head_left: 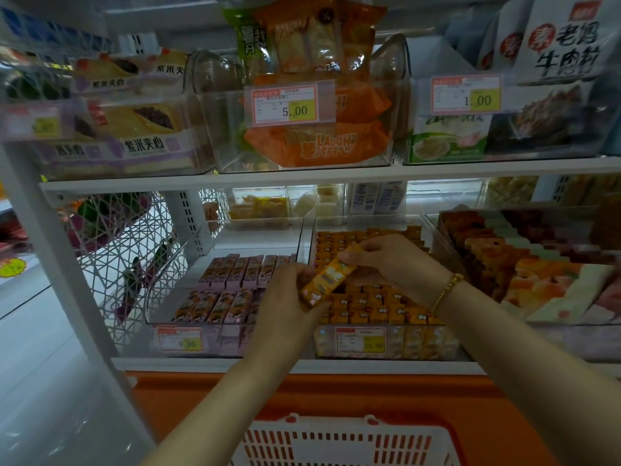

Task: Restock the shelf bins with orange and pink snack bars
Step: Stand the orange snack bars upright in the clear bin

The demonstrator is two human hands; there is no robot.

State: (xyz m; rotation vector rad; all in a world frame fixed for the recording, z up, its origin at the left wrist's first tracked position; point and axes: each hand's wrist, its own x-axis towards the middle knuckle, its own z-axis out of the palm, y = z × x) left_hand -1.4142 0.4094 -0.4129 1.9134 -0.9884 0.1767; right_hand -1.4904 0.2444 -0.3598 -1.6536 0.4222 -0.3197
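Furthest left, a white wire mesh panel (134,257) closes the left end of the lower shelf (208,362). Next to it, a clear left bin (158,297) stands at the shelf's front edge with a 9.90 price tag (179,338) on its front wall. It holds a back row of pink snack bars (242,272) and a front row of bars (215,306) whose wrappers show both orange and pink. Over the right end of this bin, the left hand (289,297) curls its fingers round the lower end of one orange snack bar (327,279). The bar is tilted, its upper end to the right, above the join between the two bins. The right hand (386,260), a beaded bracelet (447,290) on its wrist, pinches that upper end between thumb and fingers. Beneath it, the right bin (420,344) is packed with upright orange snack bars (379,307), and a second price tag (360,339) is on its front wall. Further right, another clear bin (437,243) holds packets (521,264) in orange and cream wrappers. Below the shelf's front edge, near the middle, is a white and orange plastic basket (336,442).
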